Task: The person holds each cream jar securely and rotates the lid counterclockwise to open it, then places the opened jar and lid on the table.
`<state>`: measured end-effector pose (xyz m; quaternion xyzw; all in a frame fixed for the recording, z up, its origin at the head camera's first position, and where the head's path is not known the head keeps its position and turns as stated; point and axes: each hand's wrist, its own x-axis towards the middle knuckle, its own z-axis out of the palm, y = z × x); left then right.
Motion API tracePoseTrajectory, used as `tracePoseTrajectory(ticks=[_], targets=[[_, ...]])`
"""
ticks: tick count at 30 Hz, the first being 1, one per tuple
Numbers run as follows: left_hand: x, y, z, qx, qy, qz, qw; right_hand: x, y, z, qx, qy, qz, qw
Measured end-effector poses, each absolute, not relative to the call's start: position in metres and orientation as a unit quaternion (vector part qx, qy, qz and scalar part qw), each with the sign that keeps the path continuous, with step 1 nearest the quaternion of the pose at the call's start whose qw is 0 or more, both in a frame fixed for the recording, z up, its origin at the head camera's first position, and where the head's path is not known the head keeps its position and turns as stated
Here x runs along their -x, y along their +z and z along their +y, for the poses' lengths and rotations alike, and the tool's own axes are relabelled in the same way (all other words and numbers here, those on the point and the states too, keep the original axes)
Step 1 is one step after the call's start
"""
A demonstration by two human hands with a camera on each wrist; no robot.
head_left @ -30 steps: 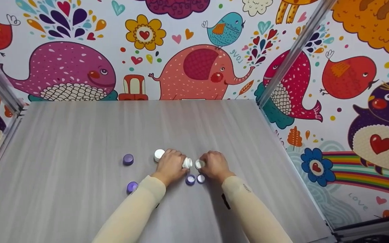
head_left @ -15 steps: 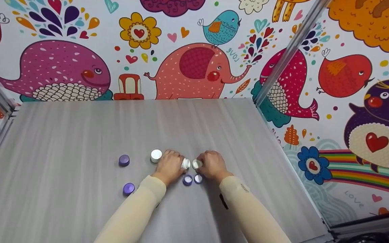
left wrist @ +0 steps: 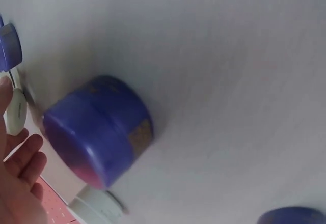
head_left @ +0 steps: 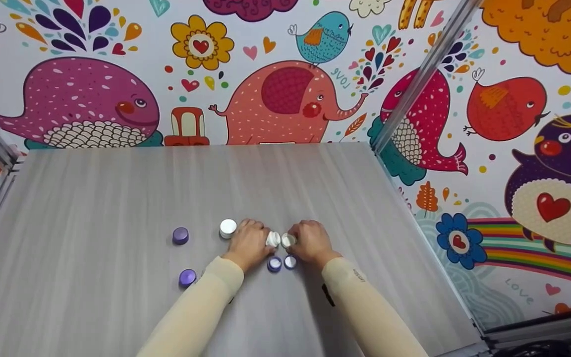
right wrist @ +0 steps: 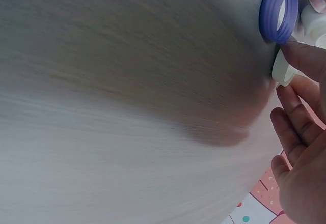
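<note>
Near the table's middle, my left hand [head_left: 249, 244] grips a small white jar [head_left: 272, 240] tilted so its uncapped neck faces right. A finger's width away, my right hand [head_left: 312, 242] pinches a white lid [head_left: 288, 241] between thumb and fingertips, its hollow side turned toward the jar. In the right wrist view, the white lid [right wrist: 285, 68] stands on edge beside a purple lid [right wrist: 279, 15]. Just in front of both hands are an uncapped purple jar [head_left: 274, 264] and that purple lid [head_left: 290, 262]. The left palm hides much of the white jar.
A capped white jar [head_left: 228, 228] stands just left of the left hand. Farther left are two purple capped jars, one behind [head_left: 180, 236] and one nearer [head_left: 187, 278] by the left sleeve. A printed wall panel [head_left: 275, 104] borders the grey table [head_left: 117, 198] at the back.
The white jar and white lid are slightly closer together. The head view has shifted a little; both hands keep their hold, and the other jars stay in place.
</note>
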<state>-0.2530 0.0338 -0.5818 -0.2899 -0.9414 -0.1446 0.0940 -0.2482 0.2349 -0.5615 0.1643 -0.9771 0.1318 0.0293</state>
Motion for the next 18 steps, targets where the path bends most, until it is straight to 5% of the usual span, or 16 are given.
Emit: tracePoseTrajectory(ticks=[18], targets=[[0.2548, -0.5857, 0.0352, 0.283, -0.161, -0.943, 0.075, 0.2497, -0.5618, 0.2363, -0.177, 0.126, -0.976, 0.034]])
